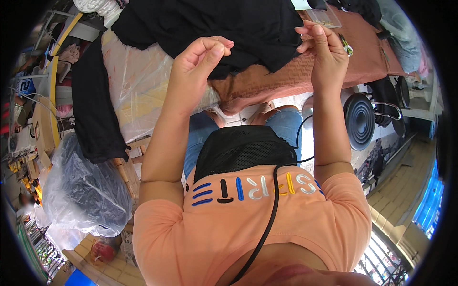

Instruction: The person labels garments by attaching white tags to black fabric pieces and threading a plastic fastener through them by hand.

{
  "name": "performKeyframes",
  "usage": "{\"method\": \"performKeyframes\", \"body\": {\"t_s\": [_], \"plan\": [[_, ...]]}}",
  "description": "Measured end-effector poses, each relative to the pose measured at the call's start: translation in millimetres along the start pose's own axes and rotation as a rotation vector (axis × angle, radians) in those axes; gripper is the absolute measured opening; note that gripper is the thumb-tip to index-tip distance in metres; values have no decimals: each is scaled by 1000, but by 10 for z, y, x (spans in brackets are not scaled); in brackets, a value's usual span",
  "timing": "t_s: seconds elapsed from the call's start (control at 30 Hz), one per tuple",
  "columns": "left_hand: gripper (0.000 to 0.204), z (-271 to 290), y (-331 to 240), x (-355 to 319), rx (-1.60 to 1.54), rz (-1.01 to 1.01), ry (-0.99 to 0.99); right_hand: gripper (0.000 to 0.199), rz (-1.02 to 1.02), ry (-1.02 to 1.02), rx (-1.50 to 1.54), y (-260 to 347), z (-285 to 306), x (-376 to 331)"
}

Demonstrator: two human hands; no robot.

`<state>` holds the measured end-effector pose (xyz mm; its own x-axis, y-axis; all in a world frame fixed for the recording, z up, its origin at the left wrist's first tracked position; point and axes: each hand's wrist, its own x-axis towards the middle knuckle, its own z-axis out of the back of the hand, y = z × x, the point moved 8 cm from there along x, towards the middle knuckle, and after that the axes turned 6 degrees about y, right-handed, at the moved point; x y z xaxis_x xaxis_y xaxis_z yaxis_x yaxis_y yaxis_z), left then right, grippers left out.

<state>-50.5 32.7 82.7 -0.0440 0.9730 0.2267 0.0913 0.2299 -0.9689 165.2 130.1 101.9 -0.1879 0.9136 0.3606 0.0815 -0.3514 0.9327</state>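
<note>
My left hand [202, 55] is raised over the table with thumb and fingers pinched together, right at the edge of a large black fabric [238, 24]. My right hand [324, 47] is held up further right, its fingertips also pinched close. Anything between the fingers of either hand is too small to make out. The black fabric lies on a brownish-orange table cover [267, 81] below both hands. A black mesh pouch [243, 148] rests on my lap over blue jeans.
A clear plastic box [324, 16] and a small pen-like object [346, 45] lie on the table behind my right hand. Clear plastic sheeting [138, 81] and a hanging black cloth [93, 109] are left. A bag of dark cloth [81, 186] stands lower left, a round black disc [360, 119] right.
</note>
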Motion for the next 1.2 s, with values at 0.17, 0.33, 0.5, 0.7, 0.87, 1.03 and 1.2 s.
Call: {"method": "performKeyframes", "body": {"t_s": [0.17, 0.33, 0.5, 0.7, 0.87, 1.03, 1.2], "plan": [[18, -209, -212, -24, -647, -202, 130, 23, -223, 177, 240, -412, -200, -82], [15, -279, 87, -25, -422, 6, 134, 15, -342, 71, 383, -609, -251, -126], [28, -341, 300, -78, -243, 243, 54, 13, -455, 13, 614, -710, -143, -122], [33, -294, 386, -100, -309, 271, -34, 16, -404, 147, 619, -554, -143, -150], [23, -308, 420, -136, -292, 337, -15, 21, -197, 364, 266, -265, -354, -292], [20, -319, 388, -133, -248, 315, -21, 19, -310, 412, 242, -171, -482, -428], [15, -311, 270, -108, -122, 116, -54, 16, -184, 500, 253, -76, -537, -432]]}}
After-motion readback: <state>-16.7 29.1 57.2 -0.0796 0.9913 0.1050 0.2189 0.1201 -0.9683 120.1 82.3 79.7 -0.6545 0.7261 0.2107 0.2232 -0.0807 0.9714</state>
